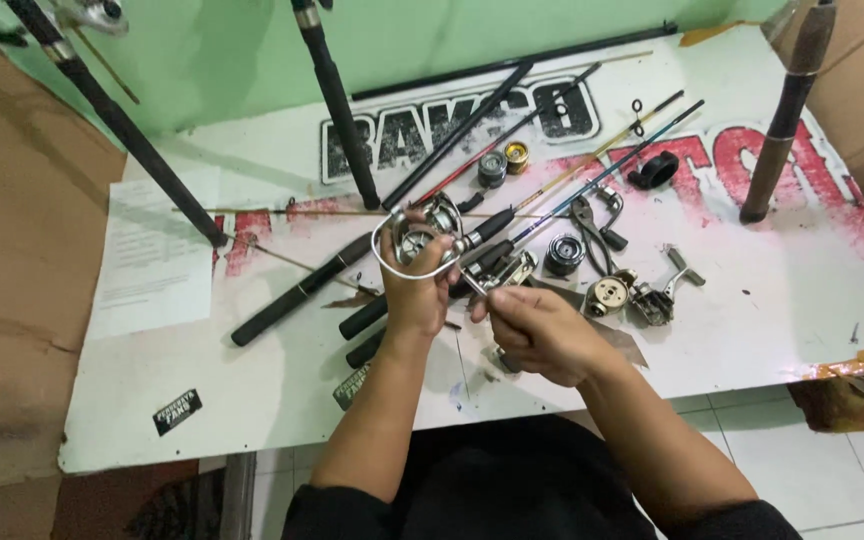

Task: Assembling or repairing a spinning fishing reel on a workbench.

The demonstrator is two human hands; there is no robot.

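Note:
My left hand point(414, 295) grips a silver spinning reel point(420, 243) with its wire bail arm looped out to the left, held just above the white table point(252, 380). My right hand point(542, 335) is closed beside it, fingertips pinching a small metal part at the reel's lower right side. What sits between those fingers is too small to tell. Fishing rods point(552, 180) lie fanned on the table right behind the reel.
Loose reel parts lie to the right: a dark spool point(563, 254), a round gear housing point(608, 296), a reel body with handle point(664, 290), pliers point(586, 222), two small spools point(503, 163). Thick rod butts point(784, 110) stand upright. A paper sheet point(152, 260) lies at left.

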